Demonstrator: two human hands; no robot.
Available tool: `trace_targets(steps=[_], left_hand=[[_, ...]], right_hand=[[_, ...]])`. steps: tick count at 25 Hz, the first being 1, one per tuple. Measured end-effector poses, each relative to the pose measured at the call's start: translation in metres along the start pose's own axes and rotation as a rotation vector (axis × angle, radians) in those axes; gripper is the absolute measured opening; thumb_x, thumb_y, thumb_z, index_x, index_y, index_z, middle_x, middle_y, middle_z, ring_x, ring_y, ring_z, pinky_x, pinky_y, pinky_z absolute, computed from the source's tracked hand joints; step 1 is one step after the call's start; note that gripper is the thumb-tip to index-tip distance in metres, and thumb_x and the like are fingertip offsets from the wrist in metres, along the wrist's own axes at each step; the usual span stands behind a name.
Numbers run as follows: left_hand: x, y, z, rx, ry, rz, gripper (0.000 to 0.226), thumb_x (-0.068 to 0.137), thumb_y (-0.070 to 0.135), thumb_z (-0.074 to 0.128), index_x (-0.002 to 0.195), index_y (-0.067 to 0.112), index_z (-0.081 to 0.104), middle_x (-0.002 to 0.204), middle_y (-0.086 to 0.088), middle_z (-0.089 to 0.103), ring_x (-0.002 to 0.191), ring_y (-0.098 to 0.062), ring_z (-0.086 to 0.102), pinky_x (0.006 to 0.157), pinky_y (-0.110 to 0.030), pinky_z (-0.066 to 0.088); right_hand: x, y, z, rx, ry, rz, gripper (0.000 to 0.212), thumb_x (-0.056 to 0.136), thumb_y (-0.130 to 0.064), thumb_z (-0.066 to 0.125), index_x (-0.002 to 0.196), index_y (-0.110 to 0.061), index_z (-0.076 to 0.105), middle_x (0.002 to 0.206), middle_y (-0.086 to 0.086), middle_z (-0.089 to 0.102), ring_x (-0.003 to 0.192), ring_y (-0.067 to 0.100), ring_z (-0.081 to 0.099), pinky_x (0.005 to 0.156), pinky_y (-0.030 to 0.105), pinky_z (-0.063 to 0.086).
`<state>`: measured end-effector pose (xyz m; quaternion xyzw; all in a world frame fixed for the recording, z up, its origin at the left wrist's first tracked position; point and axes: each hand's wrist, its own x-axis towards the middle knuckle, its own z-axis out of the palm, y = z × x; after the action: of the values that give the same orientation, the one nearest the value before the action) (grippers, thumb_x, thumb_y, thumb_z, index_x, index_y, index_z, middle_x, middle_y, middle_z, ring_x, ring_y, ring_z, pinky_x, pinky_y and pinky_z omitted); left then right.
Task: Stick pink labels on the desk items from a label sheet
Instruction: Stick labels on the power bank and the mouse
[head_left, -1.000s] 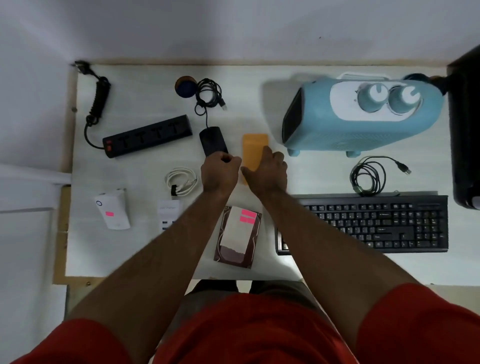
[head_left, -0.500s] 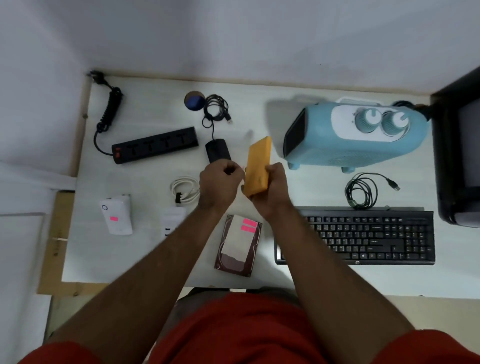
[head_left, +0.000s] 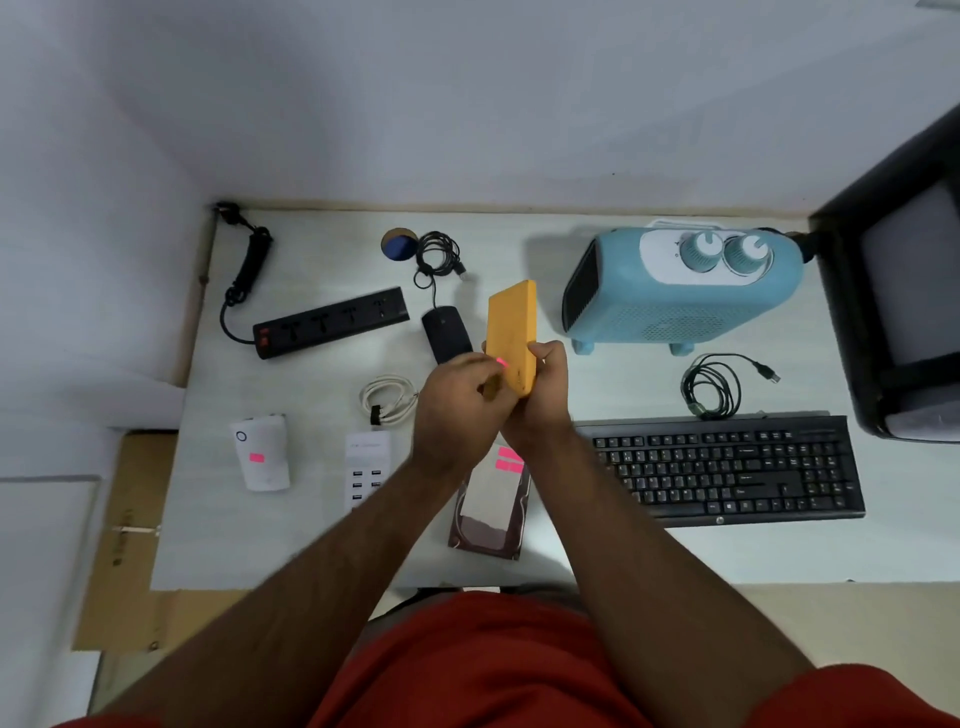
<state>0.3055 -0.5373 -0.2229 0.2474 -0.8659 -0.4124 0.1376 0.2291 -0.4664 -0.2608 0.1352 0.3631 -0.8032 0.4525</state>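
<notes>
My right hand grips the lower end of a flat orange block and holds it tilted above the desk. My left hand pinches a small pink label at its fingertips, right against the block's face. The label sheet with pink labels at its top lies on a dark hard drive near the front edge, partly hidden by my wrists. A white device at the left carries a pink label.
On the white desk lie a black mouse, a black power strip, a white cable coil, a white USB hub, a blue heater, a black cable and a keyboard.
My right hand lifted the orange block off the desk and tilted it up. My left hand brought the pink label to its face.
</notes>
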Motion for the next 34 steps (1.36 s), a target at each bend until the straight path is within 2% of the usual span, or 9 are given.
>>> trace_targets(steps=[4,8,13,16,20,22,25,28,34], left_hand=[[-0.007,-0.007,0.0,-0.021,0.032,-0.022,0.038,0.086,0.018,0.048,0.115,0.009,0.071,0.108,-0.008,0.07,0.09,-0.019,0.065,0.074,-0.031,0.056],[-0.006,-0.012,0.002,0.029,0.029,-0.025,0.042,0.089,0.017,0.041,0.119,0.009,0.069,0.107,-0.012,0.067,0.089,-0.024,0.062,0.073,-0.035,0.055],[-0.015,-0.018,0.009,0.219,-0.085,0.056,0.046,0.095,0.027,0.034,0.129,0.016,0.063,0.123,-0.014,0.064,0.106,-0.03,0.059,0.086,-0.04,0.055],[-0.013,-0.022,0.013,0.101,-0.142,0.0,0.038,0.096,0.015,0.043,0.128,0.015,0.064,0.123,-0.014,0.064,0.109,-0.027,0.059,0.092,-0.037,0.053],[-0.008,-0.042,0.021,0.071,-0.099,-0.239,0.028,0.091,0.01,0.051,0.109,0.009,0.072,0.106,-0.007,0.073,0.096,-0.019,0.066,0.086,-0.031,0.053],[-0.003,-0.059,0.029,0.138,-0.172,-0.311,0.026,0.09,0.015,0.054,0.108,0.01,0.071,0.105,-0.006,0.073,0.095,-0.021,0.067,0.081,-0.028,0.049],[0.008,-0.081,0.039,0.178,-0.243,-0.427,0.026,0.088,0.018,0.057,0.108,0.011,0.071,0.107,-0.007,0.072,0.098,-0.024,0.065,0.082,-0.03,0.048],[0.009,-0.095,0.049,0.193,-0.334,-0.468,0.03,0.086,0.018,0.057,0.113,0.013,0.068,0.105,-0.009,0.073,0.098,-0.026,0.065,0.082,-0.032,0.049],[-0.016,-0.099,0.064,0.22,-0.445,-0.485,0.034,0.084,0.02,0.059,0.117,0.014,0.064,0.107,-0.009,0.069,0.102,-0.026,0.063,0.084,-0.033,0.049]], right_hand=[[-0.001,0.002,0.006,0.071,0.013,0.03,0.05,0.087,-0.043,0.034,0.109,-0.003,0.054,0.088,0.009,0.059,0.079,0.022,0.059,0.072,0.031,0.049],[-0.001,0.004,0.008,0.092,0.002,0.042,0.052,0.088,-0.043,0.033,0.112,-0.002,0.053,0.088,0.01,0.062,0.08,0.023,0.06,0.074,0.031,0.05],[0.0,0.003,-0.004,0.108,0.06,0.052,0.053,0.091,-0.044,0.031,0.115,-0.002,0.052,0.089,0.011,0.061,0.081,0.024,0.061,0.073,0.033,0.05],[0.005,0.004,-0.014,0.091,0.151,0.045,0.05,0.089,-0.043,0.037,0.117,-0.004,0.051,0.093,0.012,0.058,0.085,0.024,0.057,0.076,0.034,0.047],[0.018,0.003,-0.031,-0.523,0.532,0.112,0.033,0.092,-0.036,0.053,0.118,-0.015,0.058,0.118,0.013,0.056,0.098,0.027,0.056,0.079,0.039,0.05],[0.027,0.006,-0.047,-0.961,0.631,0.13,0.056,0.086,-0.039,0.065,0.137,-0.019,0.051,0.136,0.012,0.053,0.114,0.031,0.055,0.093,0.045,0.051],[0.04,0.019,-0.066,-1.402,0.604,0.069,0.077,0.081,-0.045,0.07,0.147,-0.021,0.04,0.14,0.017,0.048,0.123,0.038,0.05,0.102,0.05,0.046],[0.055,0.023,-0.072,-1.551,0.618,-0.075,0.078,0.081,-0.037,0.071,0.147,-0.019,0.036,0.14,0.018,0.044,0.123,0.04,0.045,0.098,0.049,0.042],[0.044,0.031,-0.078,-1.494,0.669,-0.186,0.073,0.078,-0.028,0.071,0.144,-0.016,0.041,0.137,0.017,0.048,0.119,0.039,0.047,0.096,0.048,0.042]])
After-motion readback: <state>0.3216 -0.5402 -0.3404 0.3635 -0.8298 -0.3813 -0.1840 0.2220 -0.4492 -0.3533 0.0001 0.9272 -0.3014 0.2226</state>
